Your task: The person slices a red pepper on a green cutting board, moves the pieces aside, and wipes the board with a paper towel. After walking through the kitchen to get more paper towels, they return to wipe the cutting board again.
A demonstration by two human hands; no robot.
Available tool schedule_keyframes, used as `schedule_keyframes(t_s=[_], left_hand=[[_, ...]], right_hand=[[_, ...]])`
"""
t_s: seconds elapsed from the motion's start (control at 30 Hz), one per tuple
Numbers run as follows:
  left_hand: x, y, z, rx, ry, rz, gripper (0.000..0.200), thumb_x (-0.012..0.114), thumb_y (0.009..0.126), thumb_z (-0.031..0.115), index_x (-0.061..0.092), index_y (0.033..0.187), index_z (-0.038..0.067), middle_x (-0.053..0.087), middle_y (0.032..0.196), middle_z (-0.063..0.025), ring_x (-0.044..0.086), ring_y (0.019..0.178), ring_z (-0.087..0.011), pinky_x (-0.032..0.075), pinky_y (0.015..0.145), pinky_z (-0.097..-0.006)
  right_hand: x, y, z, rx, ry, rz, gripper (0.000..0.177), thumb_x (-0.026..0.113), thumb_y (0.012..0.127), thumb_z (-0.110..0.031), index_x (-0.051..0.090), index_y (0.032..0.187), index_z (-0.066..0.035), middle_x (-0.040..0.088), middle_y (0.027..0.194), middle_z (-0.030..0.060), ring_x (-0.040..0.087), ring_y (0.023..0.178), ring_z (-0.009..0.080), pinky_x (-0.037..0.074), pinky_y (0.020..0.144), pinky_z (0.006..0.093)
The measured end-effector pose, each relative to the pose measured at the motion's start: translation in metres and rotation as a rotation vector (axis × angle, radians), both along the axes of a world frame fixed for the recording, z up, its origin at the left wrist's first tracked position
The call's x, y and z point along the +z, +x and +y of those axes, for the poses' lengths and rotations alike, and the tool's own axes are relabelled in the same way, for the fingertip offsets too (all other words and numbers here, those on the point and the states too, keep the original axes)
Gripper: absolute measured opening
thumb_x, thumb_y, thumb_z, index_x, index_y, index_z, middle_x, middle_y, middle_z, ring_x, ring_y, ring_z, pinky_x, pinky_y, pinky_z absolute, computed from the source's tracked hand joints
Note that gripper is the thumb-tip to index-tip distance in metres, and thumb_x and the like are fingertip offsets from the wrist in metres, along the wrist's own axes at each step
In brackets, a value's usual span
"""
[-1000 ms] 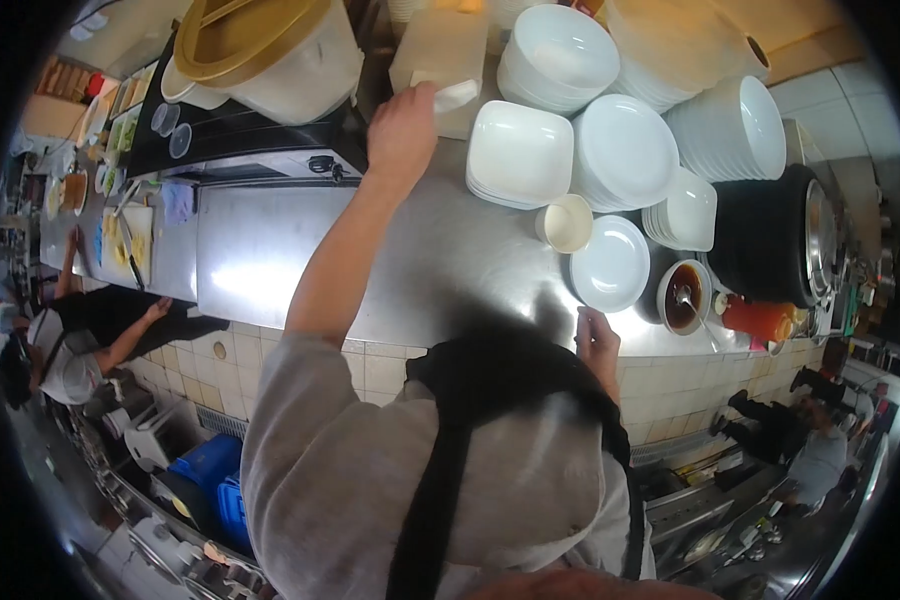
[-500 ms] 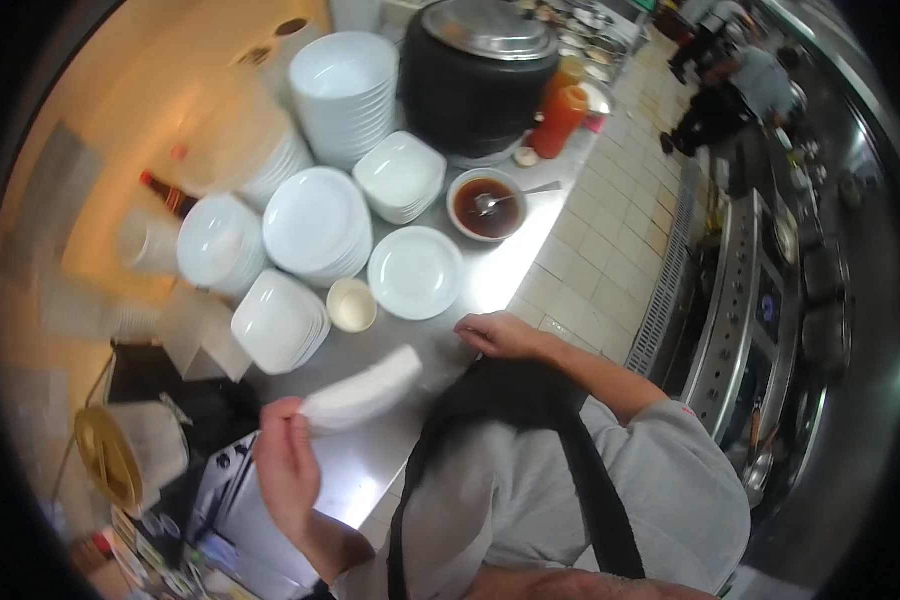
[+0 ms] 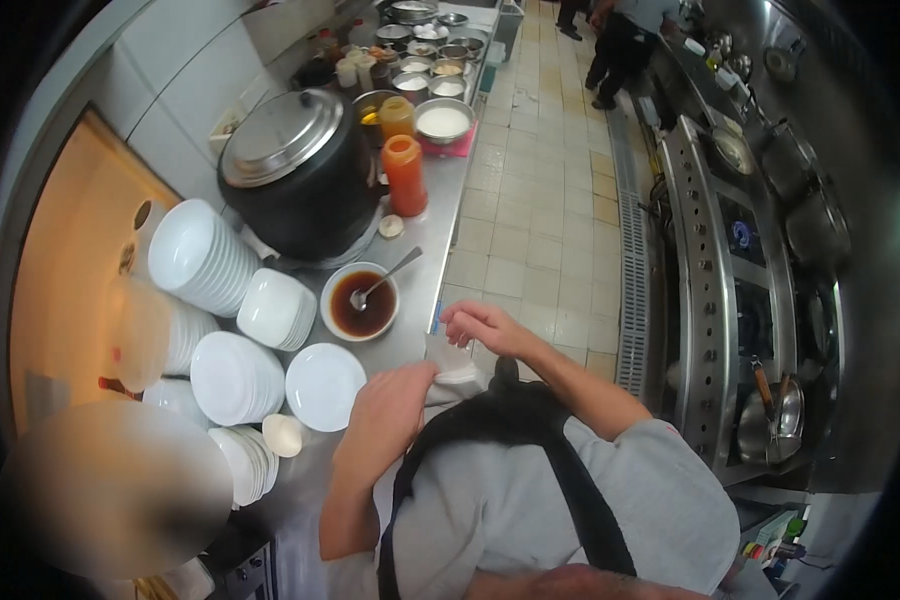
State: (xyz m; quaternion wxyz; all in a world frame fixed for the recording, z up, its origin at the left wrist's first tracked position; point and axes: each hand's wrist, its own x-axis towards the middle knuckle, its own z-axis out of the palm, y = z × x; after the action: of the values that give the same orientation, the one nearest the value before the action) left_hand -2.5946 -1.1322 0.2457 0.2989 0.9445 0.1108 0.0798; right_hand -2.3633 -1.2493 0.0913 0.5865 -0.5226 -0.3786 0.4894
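Observation:
My left hand (image 3: 390, 400) is closed on a folded white napkin (image 3: 454, 376) close in front of the black apron. My right hand (image 3: 485, 328) is just above the napkin's upper corner, its fingers loosely bent and apart. To the left of my left hand, a white round plate (image 3: 325, 388) lies on the steel counter. Beyond it stands a white bowl (image 3: 342, 315) of dark brown sauce, with a spoon (image 3: 385, 280) leaning in it.
Stacked white bowls (image 3: 195, 255) and plates (image 3: 232, 378) crowd the left side. A black soup warmer (image 3: 295, 200) and an orange squeeze bottle (image 3: 404, 175) stand farther back. The stove (image 3: 715, 270) runs along the right. A person (image 3: 625, 45) stands in the far aisle. A blurred round shape covers the lower left.
The view has swung, showing more of the aisle and stove. My left hand has brought the napkin from over the counter to the apron, near my right hand, whose fingers have loosened.

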Motion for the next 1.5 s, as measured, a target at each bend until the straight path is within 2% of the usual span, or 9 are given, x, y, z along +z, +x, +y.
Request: schedule_keyframes(t_s=[0.17,0.4,0.43,0.63,0.97,1.07,1.27,1.3,1.5], left_hand=[[-0.020,0.118,-0.026,-0.019,-0.051,0.059,0.015,0.056,0.104,0.014,0.064,0.113,0.006,0.069,0.100,-0.0203,0.066,0.095,-0.0433,0.052,0.082,-0.0510],[-0.037,0.236,-0.044,0.037,-0.175,0.105,0.013,0.056,0.105,0.013,0.062,0.112,0.005,0.069,0.100,-0.0213,0.067,0.097,-0.0436,0.052,0.083,-0.0516],[-0.044,0.247,-0.041,0.024,-0.167,0.118,0.013,0.056,0.104,0.013,0.062,0.113,0.005,0.069,0.099,-0.0214,0.067,0.096,-0.0439,0.052,0.082,-0.0510],[-0.066,0.337,-0.010,-0.180,-0.079,0.187,0.020,0.058,0.097,0.009,0.062,0.116,0.007,0.070,0.100,-0.0219,0.067,0.098,-0.0435,0.052,0.085,-0.0509],[-0.064,0.501,0.096,-0.356,-0.339,0.056,0.014,0.057,0.105,0.011,0.063,0.114,0.002,0.070,0.102,-0.0237,0.068,0.097,-0.0452,0.054,0.080,-0.0496],[-0.059,0.549,0.119,-0.376,-0.376,0.050,0.017,0.057,0.104,0.014,0.065,0.116,0.005,0.070,0.103,-0.0239,0.066,0.098,-0.0459,0.053,0.083,-0.0526],[-0.067,0.647,0.133,-0.538,-0.335,0.025,0.017,0.060,0.104,0.012,0.065,0.118,0.003,0.070,0.100,-0.0221,0.069,0.096,-0.0421,0.055,0.081,-0.0453],[-0.064,0.666,0.134,-0.577,-0.327,0.112,0.024,0.061,0.104,0.012,0.064,0.126,0.005,0.070,0.111,-0.0222,0.069,0.103,-0.0418,0.055,0.086,-0.0445],[-0.071,0.775,0.143,-0.512,-0.186,-0.124,0.042,0.063,0.103,0.015,0.056,0.143,0.007,0.061,0.142,-0.0211,0.062,0.124,-0.0424,0.053,0.102,-0.0462]], right_hand=[[0.019,0.103,-0.035,0.092,0.043,-0.078,0.037,0.051,0.113,-0.031,0.065,0.130,-0.001,0.070,0.111,0.0074,0.064,0.106,0.0149,0.051,0.097,0.0316],[0.040,0.213,-0.093,0.199,-0.019,-0.385,0.034,0.061,0.105,-0.027,0.066,0.127,-0.002,0.070,0.119,0.0127,0.066,0.111,0.0245,0.052,0.098,0.0374],[0.031,0.224,-0.094,0.171,0.042,-0.499,0.035,0.063,0.102,-0.025,0.065,0.129,-0.002,0.068,0.123,0.0159,0.065,0.115,0.0312,0.050,0.102,0.0408],[0.030,0.276,-0.072,-0.074,0.212,-0.512,0.043,0.066,0.100,-0.027,0.062,0.133,0.001,0.067,0.126,0.0177,0.063,0.121,0.0360,0.046,0.109,0.0439],[0.077,0.391,0.011,-0.151,-0.056,-0.490,0.054,0.075,0.097,-0.033,0.058,0.138,-0.002,0.069,0.126,0.0187,0.068,0.115,0.0340,0.053,0.101,0.0411],[0.075,0.422,0.021,-0.227,-0.140,-0.547,0.055,0.076,0.096,-0.026,0.057,0.141,-0.001,0.070,0.125,0.0201,0.069,0.115,0.0328,0.054,0.101,0.0413],[0.054,0.471,0.015,-0.422,-0.305,-0.428,0.034,0.072,0.099,-0.020,0.067,0.131,-0.007,0.075,0.112,0.0178,0.073,0.106,0.0348,0.056,0.092,0.0403],[0.052,0.482,0.015,-0.482,-0.302,-0.454,0.031,0.071,0.100,-0.018,0.068,0.129,-0.008,0.076,0.111,0.0175,0.073,0.102,0.0358,0.056,0.090,0.0395],[0.016,0.571,-0.005,-0.766,-0.354,-0.531,0.030,0.071,0.100,-0.015,0.070,0.129,-0.006,0.076,0.111,0.0182,0.075,0.102,0.0326,0.057,0.089,0.0388]])
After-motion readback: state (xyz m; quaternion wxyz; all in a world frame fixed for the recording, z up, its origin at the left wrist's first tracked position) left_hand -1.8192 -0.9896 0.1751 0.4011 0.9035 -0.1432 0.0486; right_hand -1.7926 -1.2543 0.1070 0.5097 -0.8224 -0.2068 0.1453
